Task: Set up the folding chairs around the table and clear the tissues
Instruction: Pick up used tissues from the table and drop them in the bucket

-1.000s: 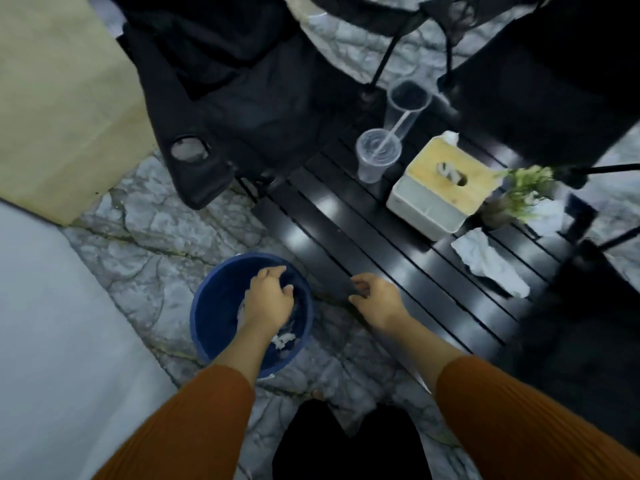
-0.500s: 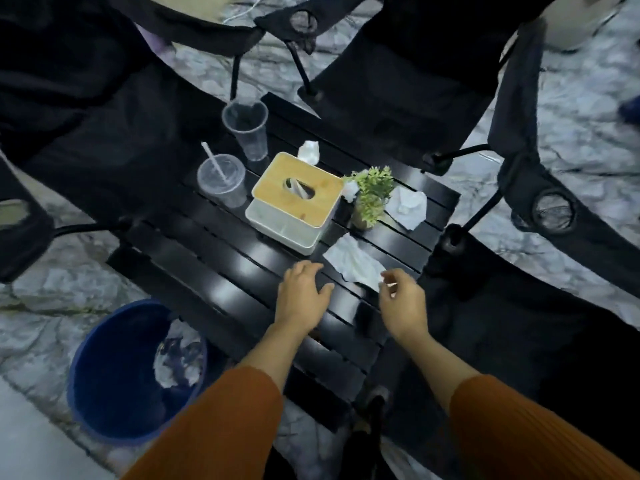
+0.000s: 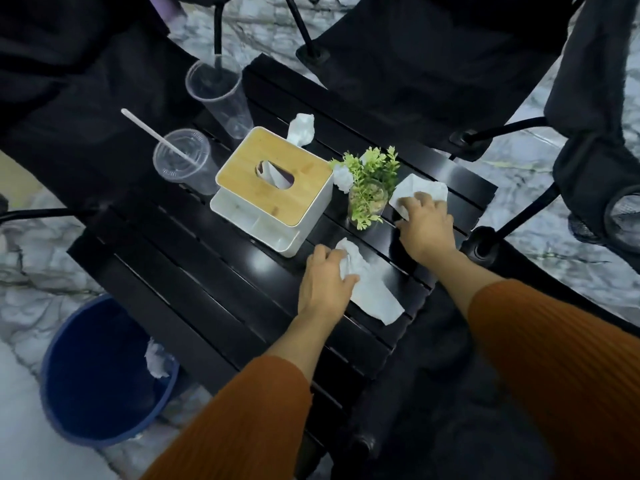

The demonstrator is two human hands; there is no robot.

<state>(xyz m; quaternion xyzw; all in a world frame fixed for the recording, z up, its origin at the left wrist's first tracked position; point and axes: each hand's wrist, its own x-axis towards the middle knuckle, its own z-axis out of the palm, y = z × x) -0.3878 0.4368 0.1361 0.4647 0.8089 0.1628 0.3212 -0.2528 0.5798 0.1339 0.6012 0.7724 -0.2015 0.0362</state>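
Note:
On the black slatted table (image 3: 194, 271), my left hand (image 3: 323, 284) grips the end of a long crumpled white tissue (image 3: 372, 289) near the front edge. My right hand (image 3: 424, 225) presses its fingers onto a second tissue (image 3: 427, 190) to the right of the small plant. A crumpled tissue (image 3: 302, 129) lies behind the tissue box, and a small tissue ball (image 3: 342, 177) sits between the box and the plant. Black folding chairs stand open around the table: one at the left (image 3: 76, 109), one at the back (image 3: 415, 50), one at the right (image 3: 595, 140).
A white tissue box with a wooden lid (image 3: 273, 188), a potted green plant (image 3: 369, 188), a tall clear cup (image 3: 221, 98) and a lidded cup with a straw (image 3: 185, 161) stand on the table. A blue bin (image 3: 100, 372) holding tissue sits on the marble floor at lower left.
My left hand left the bin, crossed to the table and took hold of the long tissue. My right hand moved forward onto the tissue beside the plant. The view swung right.

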